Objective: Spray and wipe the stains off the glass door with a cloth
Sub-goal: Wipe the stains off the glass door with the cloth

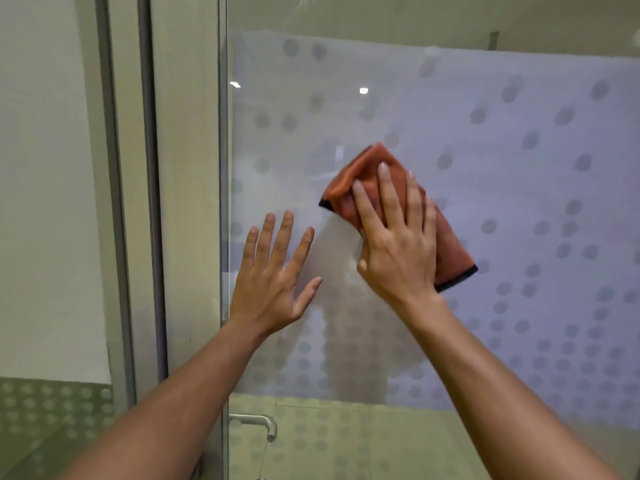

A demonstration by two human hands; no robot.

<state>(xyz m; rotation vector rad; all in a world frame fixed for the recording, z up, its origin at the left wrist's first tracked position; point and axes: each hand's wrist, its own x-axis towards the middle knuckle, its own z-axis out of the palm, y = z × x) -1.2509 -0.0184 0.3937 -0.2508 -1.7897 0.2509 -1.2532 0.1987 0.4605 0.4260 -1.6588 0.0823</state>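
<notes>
Orange cloth (398,216) on glass door (502,168), pressed flat by right hand (398,251).
Cloth: folded, dark-edged, mid-pane, right of the door's left edge. Right hand: fingers spread flat over cloth. Left hand (273,278): empty, fingers splayed, at the glass near the left edge; contact cannot be told. Pane: frosted, dotted. Metal handle (256,424) at lower left edge.

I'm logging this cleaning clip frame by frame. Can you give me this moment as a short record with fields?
surface: frosted glass door with dot pattern
tool: folded orange microfibre cloth with dark edging
right hand: flat on the cloth, pressing it against the glass
left hand: empty, fingers spread, at the glass near the door's edge
spray bottle: not in view
door handle: curved metal handle, low, untouched
</notes>
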